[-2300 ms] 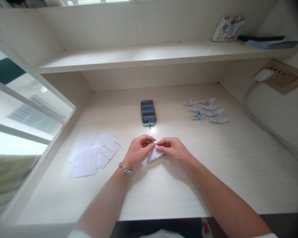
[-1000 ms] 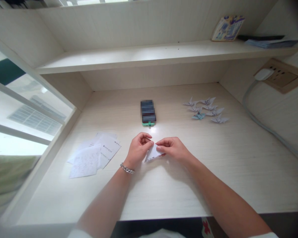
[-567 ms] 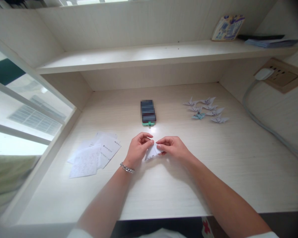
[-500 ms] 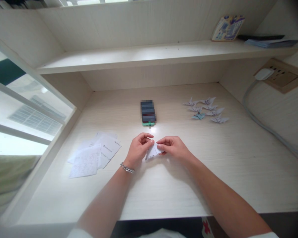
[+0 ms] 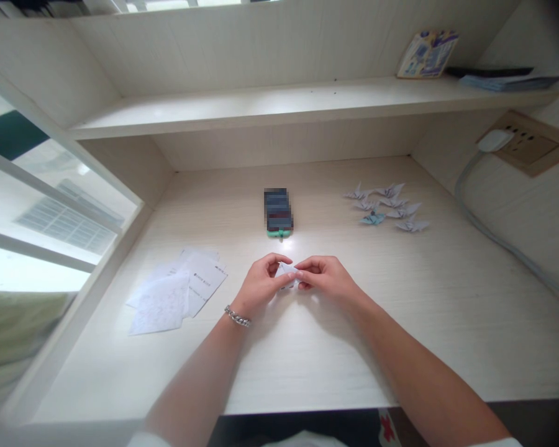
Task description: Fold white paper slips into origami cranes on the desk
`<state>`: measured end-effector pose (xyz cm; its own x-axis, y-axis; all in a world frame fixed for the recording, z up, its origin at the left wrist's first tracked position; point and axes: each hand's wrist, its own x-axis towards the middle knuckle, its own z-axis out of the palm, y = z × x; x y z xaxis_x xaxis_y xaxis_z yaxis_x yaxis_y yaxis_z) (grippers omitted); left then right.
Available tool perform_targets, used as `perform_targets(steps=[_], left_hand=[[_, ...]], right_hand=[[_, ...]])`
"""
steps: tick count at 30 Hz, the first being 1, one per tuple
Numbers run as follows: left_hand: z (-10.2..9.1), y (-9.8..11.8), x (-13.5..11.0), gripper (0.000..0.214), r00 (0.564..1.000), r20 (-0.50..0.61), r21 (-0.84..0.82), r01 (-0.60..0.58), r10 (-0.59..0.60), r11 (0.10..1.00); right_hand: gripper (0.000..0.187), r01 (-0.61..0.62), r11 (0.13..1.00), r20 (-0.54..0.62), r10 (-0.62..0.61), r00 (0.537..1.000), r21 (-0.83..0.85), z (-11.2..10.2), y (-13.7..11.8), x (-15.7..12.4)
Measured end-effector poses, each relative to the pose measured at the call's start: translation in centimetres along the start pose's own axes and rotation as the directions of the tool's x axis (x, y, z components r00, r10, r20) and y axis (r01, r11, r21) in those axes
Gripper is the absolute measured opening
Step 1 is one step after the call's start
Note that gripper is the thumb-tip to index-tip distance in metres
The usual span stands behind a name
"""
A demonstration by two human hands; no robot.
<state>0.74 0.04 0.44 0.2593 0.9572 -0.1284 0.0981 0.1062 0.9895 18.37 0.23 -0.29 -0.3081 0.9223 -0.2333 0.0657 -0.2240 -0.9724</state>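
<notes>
A small folded sheet of white paper (image 5: 285, 271) is held between my two hands, a little above the desk or resting on it; I cannot tell which. My left hand (image 5: 263, 279), with a chain bracelet (image 5: 237, 316) at the wrist, pinches the paper's left side, its thumb lying across the front. At the right side, my right hand (image 5: 327, 274) grips the paper between thumb and fingers. The thumbs nearly meet, and part of the paper is hidden behind them.
Loose paper sheets (image 5: 165, 298) overlap on the left of the desk. A phone-like device (image 5: 278, 210), blurred out, lies beyond my hands. Several folded paper cranes (image 5: 394, 203), including a blue one (image 5: 372, 218), sit at the back right. A cable (image 5: 498, 239) runs from the wall socket (image 5: 533, 146).
The folded paper has turned and its lower corner has come up between my hands. My left thumb has slid down and right across it, toward the right thumb.
</notes>
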Motion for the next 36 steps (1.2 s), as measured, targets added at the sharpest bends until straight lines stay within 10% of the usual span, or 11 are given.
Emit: perform_targets(steps=[7, 36], left_hand=[[-0.1, -0.1, 0.0, 0.033, 1.000, -0.007, -0.038, 0.025, -0.025, 0.999], [-0.5, 0.3, 0.0, 0.039, 0.999, 0.023, 0.049, 0.031, -0.032, 0.998]], right_hand=[[0.030, -0.146, 0.970, 0.024, 0.144, 0.989, 0.195, -0.6, -0.2, 0.1], [0.030, -0.080, 0.996, 0.077, 0.083, 0.994, -0.031, -0.9, 0.0, 0.0]])
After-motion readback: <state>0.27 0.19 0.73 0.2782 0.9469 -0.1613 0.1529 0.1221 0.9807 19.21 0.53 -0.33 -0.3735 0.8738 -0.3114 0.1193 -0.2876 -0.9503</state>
